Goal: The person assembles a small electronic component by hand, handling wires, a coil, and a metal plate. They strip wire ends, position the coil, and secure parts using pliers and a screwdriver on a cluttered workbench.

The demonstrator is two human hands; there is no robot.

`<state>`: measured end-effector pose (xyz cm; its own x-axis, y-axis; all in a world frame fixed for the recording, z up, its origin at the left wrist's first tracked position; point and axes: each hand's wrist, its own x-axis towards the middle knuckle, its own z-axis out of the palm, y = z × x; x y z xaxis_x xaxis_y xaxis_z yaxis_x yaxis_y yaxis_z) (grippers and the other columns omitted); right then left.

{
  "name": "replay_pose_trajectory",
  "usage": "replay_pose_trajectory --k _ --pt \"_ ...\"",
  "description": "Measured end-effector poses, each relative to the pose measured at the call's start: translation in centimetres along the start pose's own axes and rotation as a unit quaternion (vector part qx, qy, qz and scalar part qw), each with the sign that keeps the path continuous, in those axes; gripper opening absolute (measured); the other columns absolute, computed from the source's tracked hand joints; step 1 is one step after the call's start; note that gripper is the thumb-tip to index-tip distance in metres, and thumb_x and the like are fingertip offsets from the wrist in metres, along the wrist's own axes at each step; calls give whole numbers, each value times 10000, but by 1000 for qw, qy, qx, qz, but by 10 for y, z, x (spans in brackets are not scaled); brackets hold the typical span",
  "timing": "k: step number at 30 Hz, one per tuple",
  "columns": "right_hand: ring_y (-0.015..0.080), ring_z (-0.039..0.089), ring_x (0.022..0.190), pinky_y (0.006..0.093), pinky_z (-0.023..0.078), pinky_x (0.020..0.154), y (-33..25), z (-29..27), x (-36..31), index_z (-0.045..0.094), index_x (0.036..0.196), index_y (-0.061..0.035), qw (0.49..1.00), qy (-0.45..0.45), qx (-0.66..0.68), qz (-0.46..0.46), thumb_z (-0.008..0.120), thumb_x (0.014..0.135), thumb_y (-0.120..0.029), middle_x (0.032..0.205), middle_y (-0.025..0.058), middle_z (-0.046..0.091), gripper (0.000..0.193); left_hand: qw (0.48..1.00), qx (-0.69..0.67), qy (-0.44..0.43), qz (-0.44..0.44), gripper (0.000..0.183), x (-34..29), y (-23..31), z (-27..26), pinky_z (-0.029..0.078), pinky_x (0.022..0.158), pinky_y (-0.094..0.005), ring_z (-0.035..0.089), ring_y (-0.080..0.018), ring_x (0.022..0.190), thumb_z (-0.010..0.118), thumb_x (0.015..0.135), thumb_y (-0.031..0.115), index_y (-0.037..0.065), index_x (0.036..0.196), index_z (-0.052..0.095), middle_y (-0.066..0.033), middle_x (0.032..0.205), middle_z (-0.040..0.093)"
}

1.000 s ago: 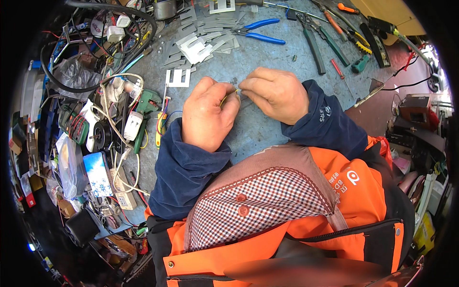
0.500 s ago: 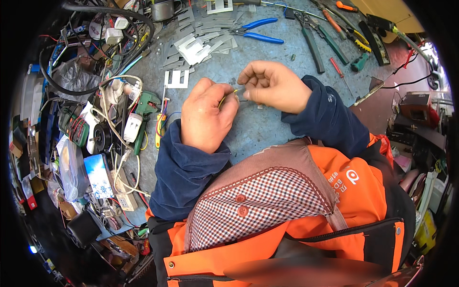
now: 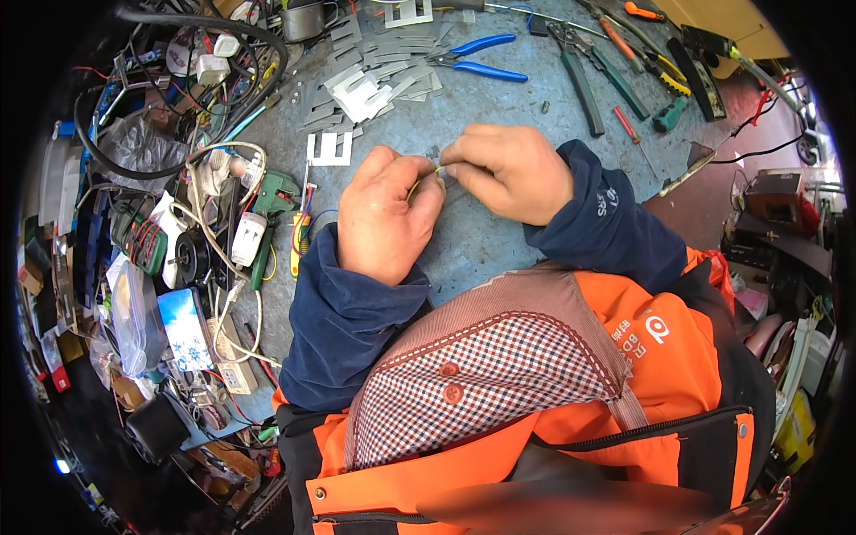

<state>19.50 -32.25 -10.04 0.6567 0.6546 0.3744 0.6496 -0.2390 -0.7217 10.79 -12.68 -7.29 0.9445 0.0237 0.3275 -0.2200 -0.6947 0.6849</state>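
Observation:
My left hand point(image 3: 388, 214) is closed around a thin yellow wire point(image 3: 413, 190), only short bits of which show between the fingers. Thumb and fingertips of my right hand point(image 3: 515, 174) are pinched together at the wire's end, right beside the left fingertips. Whatever else lies inside the grips is hidden. Just beyond the left hand lies a pale E-shaped metal plate point(image 3: 330, 149), and behind it a spread of loose grey metal plates point(image 3: 358, 94). Blue-handled cutters point(image 3: 489, 71) rest with their jaws against that spread.
Green-handled pliers point(image 3: 584, 93), a red screwdriver point(image 3: 627, 126) and other hand tools lie at the back right of the blue worktop point(image 3: 486, 236). On the left are tangled cables point(image 3: 201, 174), a green tool point(image 3: 275, 193), a yellow-handled screwdriver point(image 3: 300, 234) and a metal cup point(image 3: 303, 21).
My right hand has turned and moved slightly left, its fingers closing from a loose curl to a pinch at the wire's end. The left hand has stayed in place.

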Motion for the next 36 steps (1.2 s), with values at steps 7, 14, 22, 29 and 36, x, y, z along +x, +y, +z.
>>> replay_pose_trajectory --k 7,14,22,29,36 --pt "99 650 650 253 487 555 5 -10 12 745 1047 24 838 -106 396 360 701 1013 -193 791 38 695 224 1000 -11 -4 -9 103 0 1 0 538 648 -393 647 -306 697 782 877 33 25 980 778 -134 850 618" --pt "98 660 740 283 520 654 -11 -14 -3 780 1011 -4 979 32 144 143 798 928 -40 874 38 705 92 1000 -6 -4 -14 100 0 3 -1 534 644 -392 644 -306 695 786 873 30 29 973 776 -132 841 616" --pt "329 715 832 409 572 723 -2 -10 4 787 1008 -26 1000 13 6 -1 793 866 -82 913 132 732 153 1000 -6 1 0 101 1 -1 1 538 655 -400 648 -317 713 781 873 32 28 973 774 -140 850 617" --pt "217 688 747 333 536 652 13 -3 7 776 1041 -9 998 -24 59 19 751 941 -81 866 92 709 126 1000 -1 -4 -2 99 2 0 0 538 653 -404 643 -327 709 776 875 35 26 973 773 -141 850 617" --pt "98 648 740 285 536 638 19 -14 17 749 1108 13 834 -145 398 355 732 992 -163 867 15 685 212 1000 -4 -5 -6 100 3 0 0 538 649 -397 647 -312 700 781 874 34 25 973 776 -134 843 618"
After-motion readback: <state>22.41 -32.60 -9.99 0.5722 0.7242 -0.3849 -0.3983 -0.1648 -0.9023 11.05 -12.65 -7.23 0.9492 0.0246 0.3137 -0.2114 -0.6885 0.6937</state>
